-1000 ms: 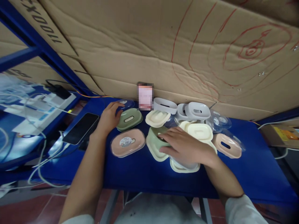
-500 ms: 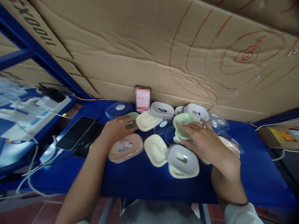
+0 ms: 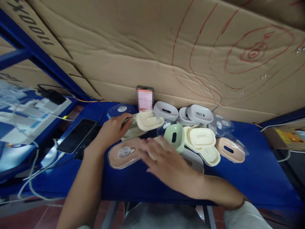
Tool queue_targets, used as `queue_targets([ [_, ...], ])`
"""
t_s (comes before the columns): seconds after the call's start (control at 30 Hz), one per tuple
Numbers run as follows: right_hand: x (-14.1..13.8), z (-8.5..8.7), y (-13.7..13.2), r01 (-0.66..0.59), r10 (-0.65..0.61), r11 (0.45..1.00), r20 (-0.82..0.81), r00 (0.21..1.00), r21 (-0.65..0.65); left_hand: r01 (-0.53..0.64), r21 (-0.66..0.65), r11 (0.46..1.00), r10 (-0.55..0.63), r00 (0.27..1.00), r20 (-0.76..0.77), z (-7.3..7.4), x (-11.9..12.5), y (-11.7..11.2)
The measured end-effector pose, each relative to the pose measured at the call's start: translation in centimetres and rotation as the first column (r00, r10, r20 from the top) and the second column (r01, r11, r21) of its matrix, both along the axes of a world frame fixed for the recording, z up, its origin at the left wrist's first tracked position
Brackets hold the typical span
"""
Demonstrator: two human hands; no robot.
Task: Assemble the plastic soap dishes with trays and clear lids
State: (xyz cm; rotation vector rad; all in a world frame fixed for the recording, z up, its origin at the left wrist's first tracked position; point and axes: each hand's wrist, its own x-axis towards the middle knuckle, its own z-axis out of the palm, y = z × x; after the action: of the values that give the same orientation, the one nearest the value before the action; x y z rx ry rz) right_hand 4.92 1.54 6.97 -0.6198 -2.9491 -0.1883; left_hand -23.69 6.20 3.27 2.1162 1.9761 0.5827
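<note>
My left hand [image 3: 114, 128] is at the left end of an olive-green soap dish [image 3: 133, 131], thumb and fingers closed about its edge. A cream drain tray [image 3: 149, 121] overlaps that dish. My right hand [image 3: 166, 163], blurred, reaches leftward with fingers stretched over a grey soap dish [image 3: 194, 159] and a mostly hidden cream piece. Its fingertips come close to a pink soap dish [image 3: 124, 154] under a clear, labelled lid. Just behind the right hand, a light-green soap dish [image 3: 174, 137] with a dark slot leans, apparently not held.
Cream trays [image 3: 202, 138] lie overlapping right of centre, beside another pink dish [image 3: 230, 150]. Grey dishes [image 3: 166, 110] and clear lids [image 3: 120, 109] line the back by a propped phone [image 3: 145, 98]. Another phone [image 3: 76, 136] and white cables [image 3: 30, 178] lie left; cardboard [image 3: 119, 57] stands behind.
My right hand has swung left and toward me, off the light-green dish, which now sits further left. Cream trays at right are uncovered. The cream tray by my left hand has shifted slightly left.
</note>
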Motion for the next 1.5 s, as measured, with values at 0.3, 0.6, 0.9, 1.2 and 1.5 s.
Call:
queue_targets([
  [0.3,-3.8,-4.5,-0.3,-0.070,0.070,0.995,-0.002,0.998,-0.066,0.184,-0.029,0.983,-0.183,0.983,0.020,-0.4,-0.6,0.3],
  [0.6,-3.6,-4.4,0.6,-0.082,0.073,0.987,-0.069,0.995,-0.136,0.046,-0.017,0.999,-0.045,0.997,0.062,1.1,-0.3,-1.5],
  [0.9,0.1,1.0,4.3,0.121,-0.176,0.970,-0.269,0.947,-0.209,0.052,0.134,0.990,-0.060,0.997,0.057,-0.8,4.6,-17.1],
  [1.2,8.4,1.3,7.6,0.358,-0.308,0.932,-0.414,0.857,0.049,0.309,0.140,0.941,-0.306,0.951,-0.041,-6.0,7.7,-18.8],
  [1.5,13.1,-2.7,-0.5,0.227,-0.238,0.971,-0.284,0.929,-0.073,0.226,0.268,0.936,-0.235,0.972,0.002,-4.5,9.7,-18.3],
])
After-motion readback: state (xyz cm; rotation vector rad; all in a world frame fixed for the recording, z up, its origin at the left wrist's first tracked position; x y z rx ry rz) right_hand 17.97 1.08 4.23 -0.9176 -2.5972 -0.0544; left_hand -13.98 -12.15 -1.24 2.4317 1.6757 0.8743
